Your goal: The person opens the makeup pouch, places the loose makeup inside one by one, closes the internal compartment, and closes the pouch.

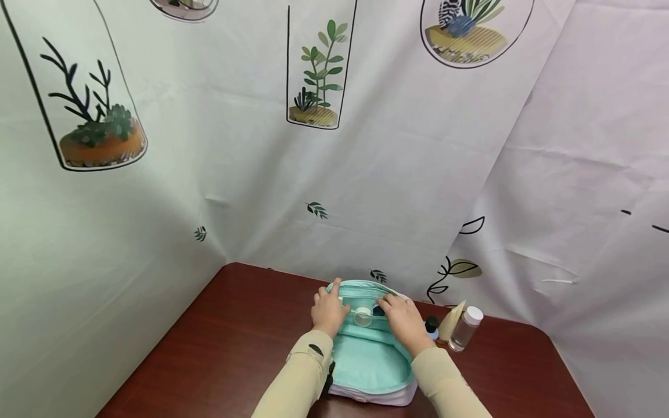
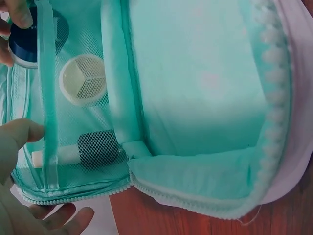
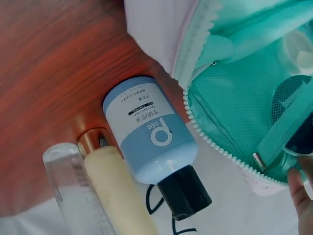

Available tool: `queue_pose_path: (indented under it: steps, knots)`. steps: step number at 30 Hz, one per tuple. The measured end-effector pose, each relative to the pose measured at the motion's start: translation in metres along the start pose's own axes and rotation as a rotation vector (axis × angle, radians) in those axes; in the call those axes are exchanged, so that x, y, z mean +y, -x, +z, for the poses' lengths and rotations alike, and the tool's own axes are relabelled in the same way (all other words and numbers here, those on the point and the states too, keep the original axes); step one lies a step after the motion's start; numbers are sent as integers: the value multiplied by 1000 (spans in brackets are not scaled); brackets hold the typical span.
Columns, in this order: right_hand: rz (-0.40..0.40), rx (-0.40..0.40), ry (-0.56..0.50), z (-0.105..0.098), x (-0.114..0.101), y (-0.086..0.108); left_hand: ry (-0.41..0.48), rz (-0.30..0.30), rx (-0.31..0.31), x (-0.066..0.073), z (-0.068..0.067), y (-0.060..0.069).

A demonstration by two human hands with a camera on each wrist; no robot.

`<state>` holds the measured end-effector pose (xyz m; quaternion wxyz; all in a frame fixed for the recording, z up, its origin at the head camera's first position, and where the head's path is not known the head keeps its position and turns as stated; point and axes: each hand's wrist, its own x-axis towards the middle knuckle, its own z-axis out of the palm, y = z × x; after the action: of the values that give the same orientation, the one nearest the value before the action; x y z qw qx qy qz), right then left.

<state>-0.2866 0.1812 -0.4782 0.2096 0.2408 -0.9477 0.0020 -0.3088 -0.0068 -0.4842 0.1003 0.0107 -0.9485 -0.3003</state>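
A teal-lined toiletry bag [image 1: 371,363] stands unzipped, its flap raised. My left hand [image 1: 329,310] grips the flap's left side; in the left wrist view, the thumb of the left hand [image 2: 17,156] touches the mesh pocket [image 2: 90,41]'s band while other fingers reach behind the flap. My right hand [image 1: 405,322] pinches a dark blue round container [image 2: 24,41], partly behind the mesh at the pocket's mouth. Inside the pocket are a pale round case [image 2: 83,79] with three sections and a small white bottle with a black cap [image 2: 98,149].
Right of the bag stand a blue bottle with a black cap [image 3: 151,129], a cream tube [image 3: 115,186] and a clear bottle with a white lid [image 1: 465,330]. A printed white cloth [image 1: 366,174] hangs behind the reddish-brown table [image 1: 240,337].
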Motion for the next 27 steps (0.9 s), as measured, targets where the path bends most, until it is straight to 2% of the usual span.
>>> queue_pose_path:
  steps: [4,7,11,17,22,27]
  knots:
    - [-9,-26,76,2,-5,1,-29,24,60,-4,-3,-2]
    - [-12,-46,141,6,-7,4,-8,43,93,-7,-8,-6]
    - [-9,-67,235,12,-6,9,36,66,94,-9,-13,-9]
    - [3,-35,322,18,-6,13,63,85,107,-9,-12,-8]
    - [68,-101,367,18,-8,15,155,90,102,-9,-13,-5]
    - [109,-151,334,17,-11,15,290,70,75,-10,-12,-4]
